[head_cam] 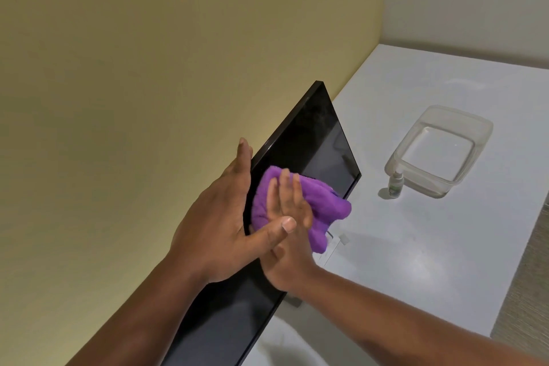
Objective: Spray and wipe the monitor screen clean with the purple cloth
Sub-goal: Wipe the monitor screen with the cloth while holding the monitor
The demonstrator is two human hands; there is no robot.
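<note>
Nearest, the right hand [286, 217] presses the cloth [300, 205] flat against the monitor [323, 140] screen, its grip apart, fingers straight on the bunched purple fabric. Just left of it, the left hand [225, 211] steadies the monitor's top edge, fingers extended behind the frame and thumb across the front, touching the right hand; its grip is apart too. The wiping step looks to be in hand, at the middle of the screen. The next move calls for sliding the cloth along the glass with even pressure while the left hand braces the panel. Farther right on the white surface [416, 246] stands a small spray bottle [395, 183], just beside a clear tub [439, 148].
</note>
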